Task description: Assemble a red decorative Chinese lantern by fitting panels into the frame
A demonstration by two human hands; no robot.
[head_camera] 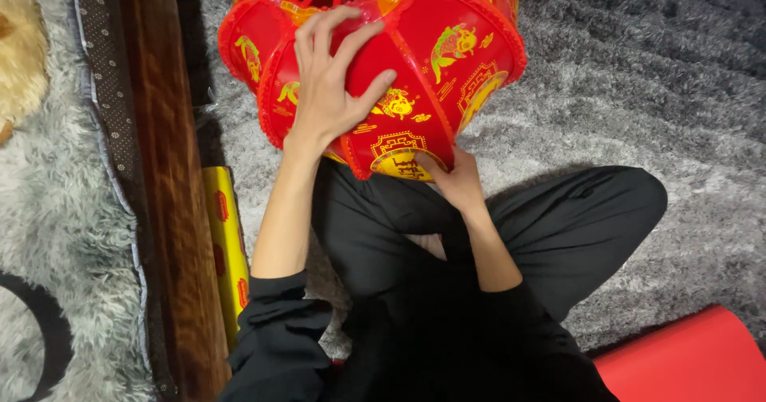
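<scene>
Your left hand (331,91) is spread flat on a panel of the red lantern (399,59); your right hand (455,180) pinches its lower rim. Lantern sits over your lap, above the grey rug (638,91). Panels look mostly joined; the bottom edge seems unfinished.

The scene was evenly lit from above; soft glare was seen on the red plastic lantern (383,59), and focus was kept sharp.
</scene>
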